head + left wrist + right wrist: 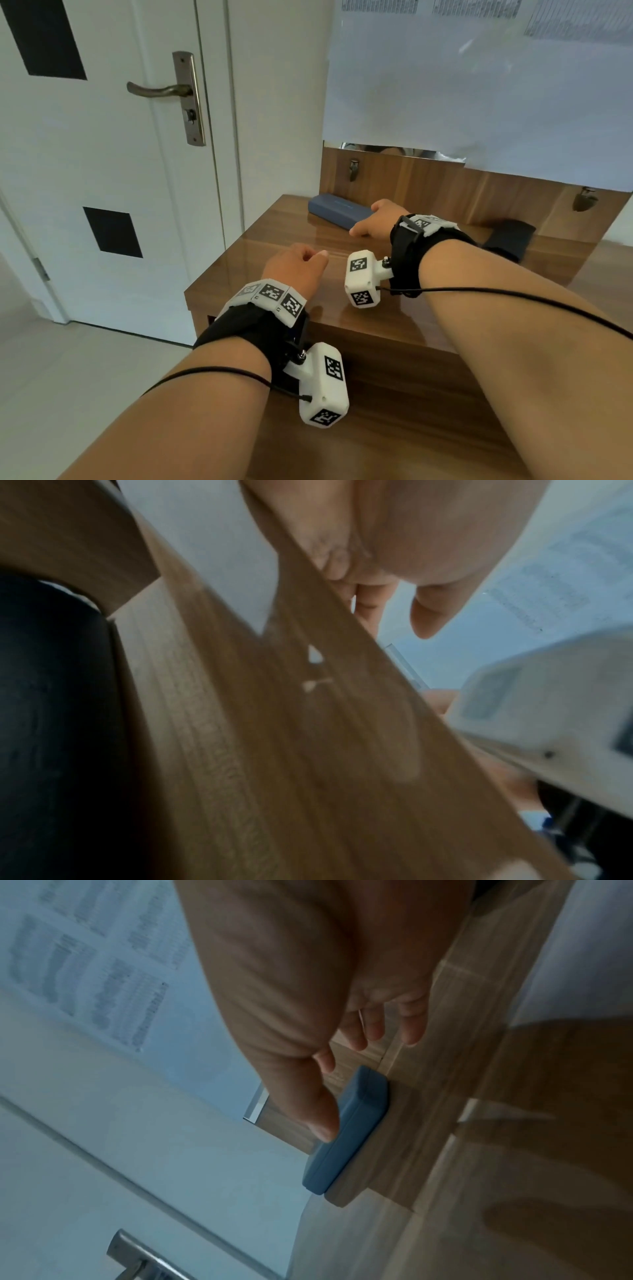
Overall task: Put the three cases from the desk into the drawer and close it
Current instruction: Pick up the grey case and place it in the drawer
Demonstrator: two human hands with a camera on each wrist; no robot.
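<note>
A long blue case (pixel 337 209) lies at the back left of the wooden desk (pixel 274 284), against the back panel. My right hand (pixel 371 222) is at its right end with the fingers spread. In the right wrist view the thumb (pixel 322 1118) lies against the blue case (pixel 346 1139), while the other fingers stay straight and off it. A black case (pixel 510 238) lies to the right, behind my right wrist. My left hand (pixel 301 262) hovers over the desk's front left, loosely curled and holding nothing. I cannot see a third case or the drawer.
A white door (pixel 102 188) with a metal handle (pixel 157 90) stands to the left of the desk. Above the wooden back panel (pixel 428 185) with metal hooks (pixel 353 168), white paper (pixel 479 85) covers the wall. Light floor (pixel 68 377) lies lower left.
</note>
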